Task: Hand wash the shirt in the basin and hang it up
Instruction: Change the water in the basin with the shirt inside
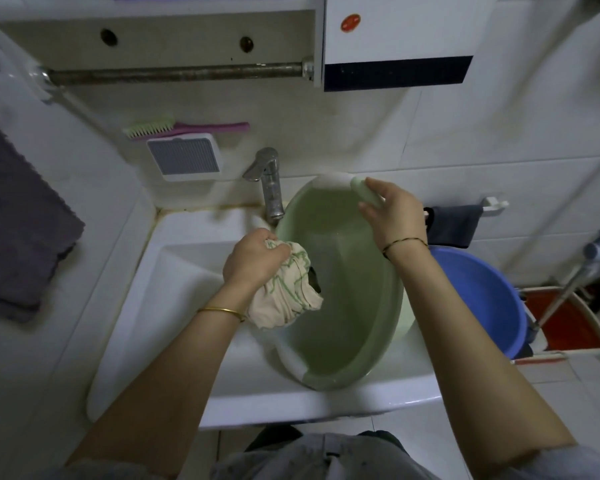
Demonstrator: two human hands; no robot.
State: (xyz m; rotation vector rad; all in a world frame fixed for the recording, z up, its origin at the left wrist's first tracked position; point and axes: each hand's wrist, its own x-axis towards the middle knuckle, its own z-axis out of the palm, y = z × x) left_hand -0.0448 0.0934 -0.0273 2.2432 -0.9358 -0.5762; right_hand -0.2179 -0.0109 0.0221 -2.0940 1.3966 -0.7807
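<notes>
A pale green basin (368,362) stands tilted on the right side of the white sink (174,306), with water in it. My left hand (253,259) grips a bunched cream shirt (284,299) with green lines, held above the basin's left rim. My right hand (392,213) holds a pale green bar of soap (366,195) over the basin's far rim, next to its white handle (329,180).
A chrome tap (269,181) rises behind the sink. A blue basin (478,299) and a red mop bucket (568,323) stand at the right. A scrub brush (174,128) lies on the back ledge. A metal rail (174,74) runs overhead; a dark towel (18,216) hangs left.
</notes>
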